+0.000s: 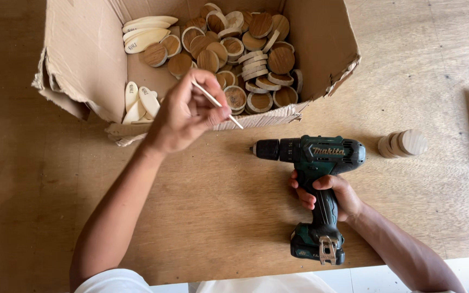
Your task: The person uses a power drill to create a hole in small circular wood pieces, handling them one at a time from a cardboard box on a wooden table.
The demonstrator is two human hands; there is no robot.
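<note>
On the wooden table (218,206), at twelve o'clock, a torn cardboard box (82,59) holds round wooden discs (256,49). At four o'clock the right hand (329,196) grips a teal cordless drill (313,163) lying flat. At ten o'clock the left hand (183,111) pinches a thin drill bit (217,103).

Single view, head-mounted, looking almost straight down at the bench (218,206) from close above. The wearer's forearms enter from the bottom edge. A box (82,49) fills the top centre; the bench's near edge runs along the lower right. No second view is supplied.
</note>
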